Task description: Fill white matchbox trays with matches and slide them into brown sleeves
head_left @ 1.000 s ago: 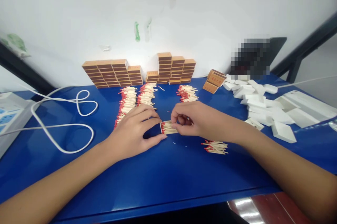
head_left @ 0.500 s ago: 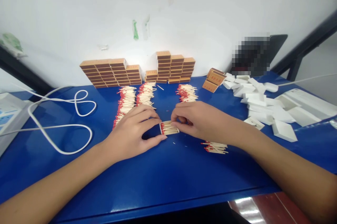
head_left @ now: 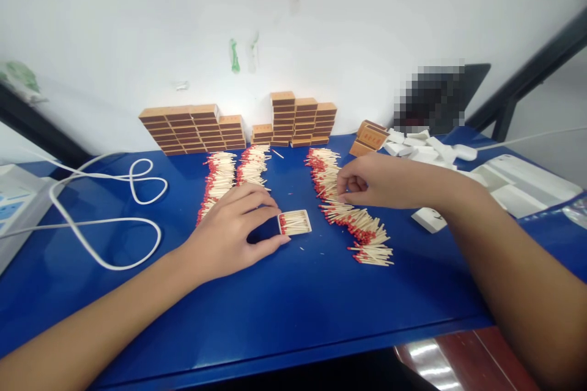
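A small white matchbox tray point(head_left: 295, 222) filled with red-tipped matches lies on the blue table point(head_left: 284, 311). My left hand point(head_left: 233, 229) rests beside it, thumb and fingers holding the tray's left end. My right hand point(head_left: 373, 182) hovers over a long row of loose matches point(head_left: 353, 219) to the right of the tray, its fingers curled in a pinch at the matches. Whether it holds any I cannot tell.
Two more rows of loose matches point(head_left: 220, 177) lie behind my left hand. Stacks of brown matchboxes point(head_left: 192, 128) line the wall. White empty trays point(head_left: 431, 149) pile at the right. A white cable point(head_left: 114, 213) loops at the left beside a grey device point(head_left: 13, 207).
My right hand has left the tray and moved right and back to the row of loose matches. The left hand and the tray stay where they were.
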Motion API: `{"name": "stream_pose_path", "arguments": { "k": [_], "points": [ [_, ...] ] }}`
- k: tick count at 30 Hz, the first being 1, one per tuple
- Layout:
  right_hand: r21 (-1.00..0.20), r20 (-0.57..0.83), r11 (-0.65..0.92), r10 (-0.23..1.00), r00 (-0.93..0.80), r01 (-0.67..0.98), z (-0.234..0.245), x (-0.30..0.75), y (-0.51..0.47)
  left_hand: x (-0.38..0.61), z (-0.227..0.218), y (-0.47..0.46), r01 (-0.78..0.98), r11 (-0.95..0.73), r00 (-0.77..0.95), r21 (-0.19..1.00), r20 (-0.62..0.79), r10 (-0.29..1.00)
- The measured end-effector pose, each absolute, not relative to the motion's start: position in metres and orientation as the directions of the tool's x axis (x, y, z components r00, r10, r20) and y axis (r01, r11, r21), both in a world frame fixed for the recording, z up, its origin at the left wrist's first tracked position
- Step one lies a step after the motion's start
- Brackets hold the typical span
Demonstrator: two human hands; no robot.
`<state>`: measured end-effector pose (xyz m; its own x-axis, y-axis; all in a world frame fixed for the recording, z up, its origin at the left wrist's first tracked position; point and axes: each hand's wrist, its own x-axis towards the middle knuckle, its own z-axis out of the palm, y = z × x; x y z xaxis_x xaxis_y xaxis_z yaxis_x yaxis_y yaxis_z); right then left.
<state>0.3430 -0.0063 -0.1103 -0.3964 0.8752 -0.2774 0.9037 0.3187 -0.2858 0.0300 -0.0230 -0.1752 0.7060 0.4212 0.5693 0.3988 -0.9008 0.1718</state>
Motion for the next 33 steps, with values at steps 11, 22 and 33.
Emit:
{"name": "stream_pose_path", "arguments": {
  "k": [11,22,33],
  "points": [
    [-0.333,-0.265,0.355,0.854,-0.448,0.874,-0.124,0.339,-0.005,0.03,-0.174,-0.024,0.399,-0.899,0.71,0.178,0.56,0.426],
    [-0.354,-0.257,0.359,0.851,-0.459,0.864,-0.124,0.342,-0.005,0.029,-0.175,-0.025,0.405,-0.897,0.716,0.176,0.55,0.431],
    [-0.461,-0.163,0.419,0.827,-0.538,0.782,-0.124,0.322,-0.013,0.03,-0.176,-0.023,0.403,-0.896,0.711,0.186,0.553,0.435]
  ]
}}
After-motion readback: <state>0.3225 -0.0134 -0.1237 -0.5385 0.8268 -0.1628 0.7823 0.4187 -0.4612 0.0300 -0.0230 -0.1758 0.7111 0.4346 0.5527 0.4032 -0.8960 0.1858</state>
